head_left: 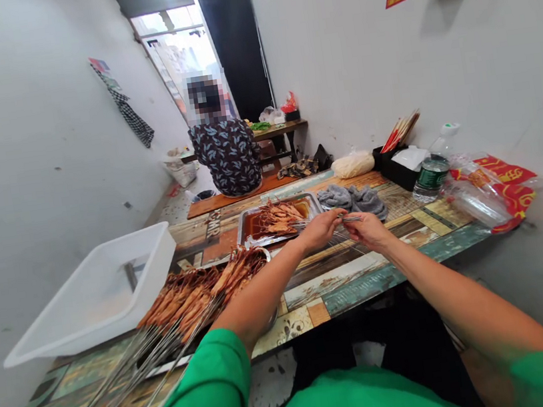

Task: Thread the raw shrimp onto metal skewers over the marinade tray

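Note:
My left hand [324,226] and my right hand [367,230] meet above the table, both closed on the thin metal ends of a bunch of skewers [352,219]. The skewers seem to run left toward skewered reddish-brown meat [281,217] that rests in a metal tray [244,234] with brown sauce. My left hand hides part of their length. Below my left forearm lies a large pile of similar meat skewers [188,296] on another tray, their long bare ends pointing to the lower left. Behind my hands sits a crumpled grey cloth [352,200].
A white plastic tub [86,290] stands at the left. Along the wall are a black box [393,169] with chopsticks, a water bottle [432,174] and red plastic packaging [507,190]. Beyond the table, a person in a patterned top [227,156] sits at another table [272,133].

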Action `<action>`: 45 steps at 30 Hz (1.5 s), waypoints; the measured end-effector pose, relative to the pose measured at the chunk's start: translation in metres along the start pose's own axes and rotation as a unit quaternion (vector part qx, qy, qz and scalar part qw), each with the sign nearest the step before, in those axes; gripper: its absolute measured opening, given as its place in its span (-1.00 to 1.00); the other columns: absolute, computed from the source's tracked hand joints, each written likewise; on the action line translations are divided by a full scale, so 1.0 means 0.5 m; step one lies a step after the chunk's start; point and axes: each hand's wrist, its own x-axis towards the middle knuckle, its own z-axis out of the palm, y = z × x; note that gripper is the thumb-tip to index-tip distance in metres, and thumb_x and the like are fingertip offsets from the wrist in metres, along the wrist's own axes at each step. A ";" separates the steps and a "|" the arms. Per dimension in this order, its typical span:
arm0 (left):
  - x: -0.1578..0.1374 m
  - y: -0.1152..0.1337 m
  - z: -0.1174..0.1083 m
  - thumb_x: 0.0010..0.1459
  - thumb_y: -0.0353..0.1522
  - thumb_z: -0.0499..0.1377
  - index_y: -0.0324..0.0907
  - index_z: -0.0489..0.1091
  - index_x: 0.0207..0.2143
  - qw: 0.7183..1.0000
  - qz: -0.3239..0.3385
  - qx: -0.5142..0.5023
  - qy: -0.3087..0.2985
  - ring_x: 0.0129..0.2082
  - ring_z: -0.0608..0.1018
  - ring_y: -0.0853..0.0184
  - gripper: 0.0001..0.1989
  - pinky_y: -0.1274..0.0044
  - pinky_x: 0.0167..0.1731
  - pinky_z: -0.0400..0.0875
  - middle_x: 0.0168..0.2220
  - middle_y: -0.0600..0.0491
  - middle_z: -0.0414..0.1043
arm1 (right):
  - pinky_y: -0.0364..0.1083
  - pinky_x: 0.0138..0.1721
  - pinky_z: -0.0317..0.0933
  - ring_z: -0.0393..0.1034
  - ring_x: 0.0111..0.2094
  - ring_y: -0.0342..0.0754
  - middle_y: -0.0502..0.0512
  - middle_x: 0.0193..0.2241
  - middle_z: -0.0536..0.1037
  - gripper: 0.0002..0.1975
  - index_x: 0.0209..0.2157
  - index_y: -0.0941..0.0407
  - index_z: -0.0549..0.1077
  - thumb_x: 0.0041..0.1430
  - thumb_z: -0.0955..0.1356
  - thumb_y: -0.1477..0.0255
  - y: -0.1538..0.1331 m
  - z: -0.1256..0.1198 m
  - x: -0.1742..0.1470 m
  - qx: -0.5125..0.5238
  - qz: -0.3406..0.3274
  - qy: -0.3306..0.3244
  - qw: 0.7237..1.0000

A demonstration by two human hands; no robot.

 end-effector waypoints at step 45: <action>0.021 -0.008 -0.015 0.21 -0.40 -0.12 -0.23 0.31 -0.35 0.996 0.001 0.049 0.073 -0.39 0.37 0.38 -0.76 0.57 -0.34 0.24 -0.42 0.02 0.36 | -0.25 -0.81 -0.15 -0.05 -0.82 -0.29 -0.20 -0.78 0.24 -0.38 0.00 0.09 0.34 -0.13 0.40 0.15 -0.093 -0.042 -0.077 -0.044 0.011 0.077 0.996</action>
